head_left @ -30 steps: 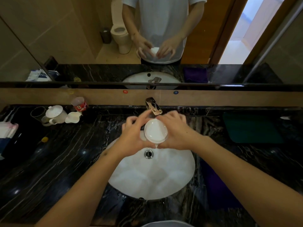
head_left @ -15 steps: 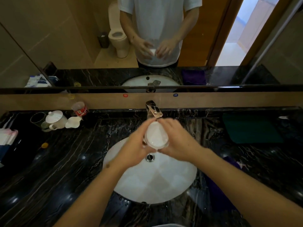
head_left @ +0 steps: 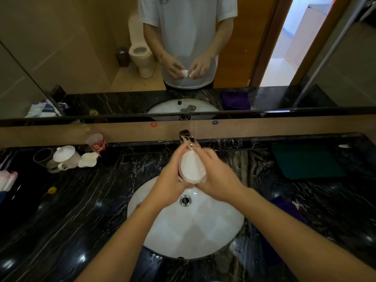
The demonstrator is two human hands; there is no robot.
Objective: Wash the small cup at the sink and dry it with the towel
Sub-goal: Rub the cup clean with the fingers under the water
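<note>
Both hands cup the small cup (head_left: 192, 167) between them: the left hand (head_left: 171, 178) wraps its near-left side and the right hand (head_left: 218, 180) clasps the other, fingers curled tight so the wet cup cannot slip. It sits tilted just below the faucet (head_left: 188, 139), over the sink (head_left: 189, 226), likely for rinsing. Compared with 1 second ago, the cup has risen closer to the faucet. A purple towel (head_left: 284, 208) lies right of the sink.

Bathroom: sink (head_left: 203, 231), mirror (head_left: 81, 47), toilet (head_left: 142, 58).
</note>
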